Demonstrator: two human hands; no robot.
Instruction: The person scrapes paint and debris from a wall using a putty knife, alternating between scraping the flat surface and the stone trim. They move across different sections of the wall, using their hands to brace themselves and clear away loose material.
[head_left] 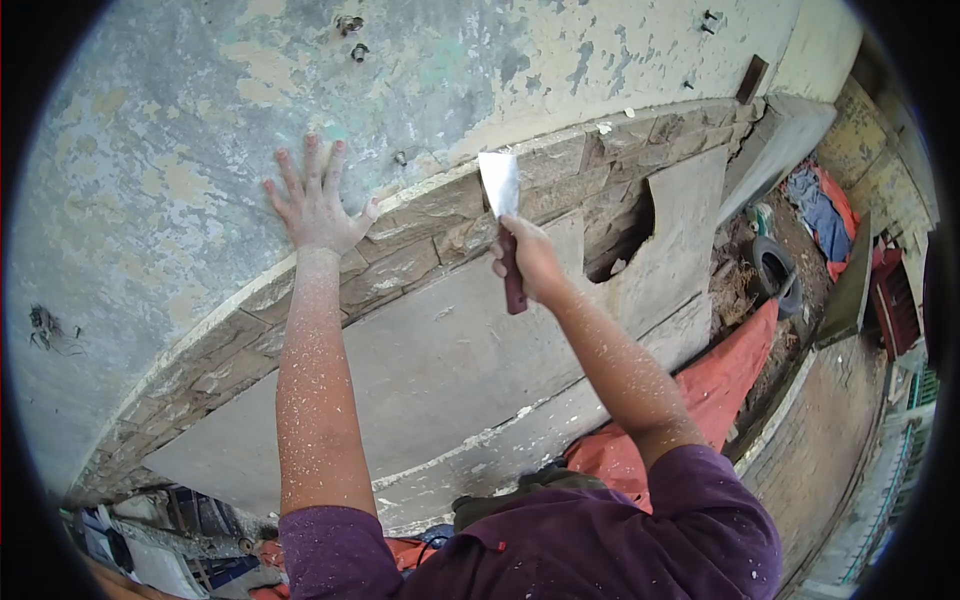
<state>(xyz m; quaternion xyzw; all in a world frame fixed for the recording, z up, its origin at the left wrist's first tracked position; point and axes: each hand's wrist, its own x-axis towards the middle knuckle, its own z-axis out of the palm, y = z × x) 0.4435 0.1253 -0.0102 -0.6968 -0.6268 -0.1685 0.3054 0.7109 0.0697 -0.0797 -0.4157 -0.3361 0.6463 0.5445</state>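
My left hand (322,205) lies flat with its fingers spread on the wall (420,90), whose paint is patchy and peeling. Dust and pale flakes cover that hand and both forearms. My right hand (530,260) is closed around the dark red handle of a putty knife (501,182). The knife's wide metal blade points up, in front of the top edge of the stone band (410,265) that runs below the painted wall. Whether the blade touches the wall cannot be made out.
Grey boards (450,350) stand below the stone band, with a ragged hole at the right. Metal bolts (360,52) stick out of the wall. Farther right are an orange-red sheet (735,365), a tyre (772,268) and blue cloth (820,208).
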